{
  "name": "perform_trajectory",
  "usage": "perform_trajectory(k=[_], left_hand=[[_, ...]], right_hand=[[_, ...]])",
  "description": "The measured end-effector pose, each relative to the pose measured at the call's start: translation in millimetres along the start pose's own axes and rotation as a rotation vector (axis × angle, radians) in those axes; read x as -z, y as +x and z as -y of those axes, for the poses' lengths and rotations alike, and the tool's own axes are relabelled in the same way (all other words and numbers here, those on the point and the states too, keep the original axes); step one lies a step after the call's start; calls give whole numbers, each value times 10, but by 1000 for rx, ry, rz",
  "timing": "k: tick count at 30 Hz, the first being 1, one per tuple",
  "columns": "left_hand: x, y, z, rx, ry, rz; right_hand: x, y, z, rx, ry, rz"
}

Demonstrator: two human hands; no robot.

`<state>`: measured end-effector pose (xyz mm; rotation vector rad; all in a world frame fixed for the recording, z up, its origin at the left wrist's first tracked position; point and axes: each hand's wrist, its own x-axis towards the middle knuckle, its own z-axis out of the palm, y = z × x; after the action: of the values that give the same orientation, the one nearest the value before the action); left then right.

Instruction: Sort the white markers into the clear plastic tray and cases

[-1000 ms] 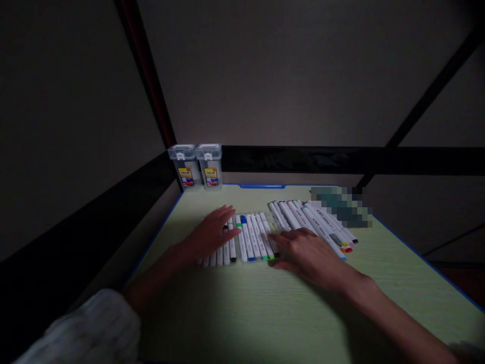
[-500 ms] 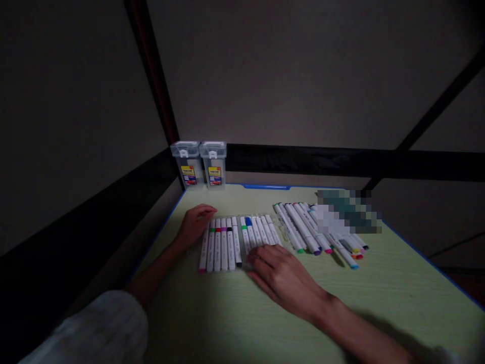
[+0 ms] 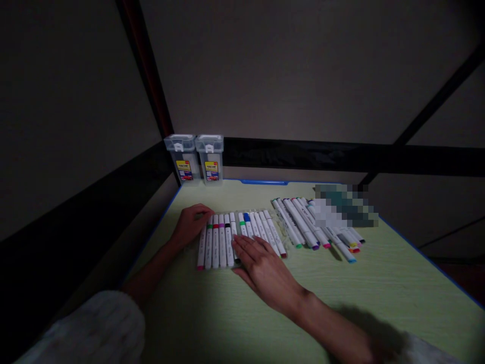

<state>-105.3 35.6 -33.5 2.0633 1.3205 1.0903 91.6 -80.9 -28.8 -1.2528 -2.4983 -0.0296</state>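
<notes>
A row of white markers (image 3: 220, 247) lies side by side in a clear plastic tray (image 3: 284, 246) on the table. Their coloured bands and ends include green, red, purple, black and blue. At the tray's upper left corner, my left hand (image 3: 190, 222) is curled, thumb and fingertips closing on the edge; the grip is partly hidden. My right hand (image 3: 263, 265) lies palm down across the middle of the row, fingers stretched out and touching the markers. It covers the lower ends of several of them.
Loose white markers (image 3: 303, 222) with coloured ends lie in a pile to the right, partly under a pixelated patch. Two clear lidded boxes (image 3: 210, 159) with yellow labels stand at the back left corner. The green table (image 3: 397, 283) has a blue edge, with dark walls behind.
My right hand has slid left along the row, uncovering the markers at its right end. My left hand stays at the tray's upper left corner. The view has shifted slightly.
</notes>
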Motion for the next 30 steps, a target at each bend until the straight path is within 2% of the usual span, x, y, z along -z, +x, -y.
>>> perform_trajectory(k=[5,15,30], left_hand=[[-11,-4,3,-2,-15,-6],[-36,-12,28,4,-37,-49],[-49,-4,39,98,-55,-85]], right_hand=[[21,-3,0,-5,11,26],[5,-3,-23,9,39,-10],[23,-9,-29,6,77,-31]])
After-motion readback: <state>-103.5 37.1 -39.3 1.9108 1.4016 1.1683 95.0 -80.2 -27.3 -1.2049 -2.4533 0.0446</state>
